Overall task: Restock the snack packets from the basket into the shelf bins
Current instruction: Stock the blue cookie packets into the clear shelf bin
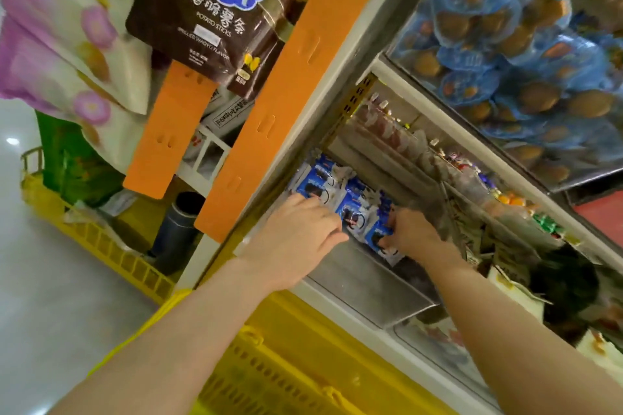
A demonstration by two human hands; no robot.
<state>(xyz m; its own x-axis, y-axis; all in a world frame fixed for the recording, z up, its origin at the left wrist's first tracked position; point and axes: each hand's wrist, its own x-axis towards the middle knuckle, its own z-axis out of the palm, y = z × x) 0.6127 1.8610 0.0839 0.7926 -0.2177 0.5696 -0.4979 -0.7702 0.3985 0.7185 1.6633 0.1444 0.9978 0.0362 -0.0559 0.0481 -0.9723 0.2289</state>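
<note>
Several blue packets [352, 209] fill the far-left end of the shelf bin [364, 280]; your right hand [413, 234] grips the nearest packet [379, 235], just to its left; your left hand [300, 232], fingers straight, steadies the row.

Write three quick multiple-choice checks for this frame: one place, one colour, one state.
1. Where are the blue packets? A. in the clear bin B. in a drawer C. in a cardboard box
2. The shelf strips are: A. green B. orange C. black
3. The right hand: A. hangs empty B. holds a bottle C. pinches a blue packet
Key: 1A, they stand inside its clear walls; 2B, both strips are orange; 3C, its fingers curl round the packet's edge.
</note>
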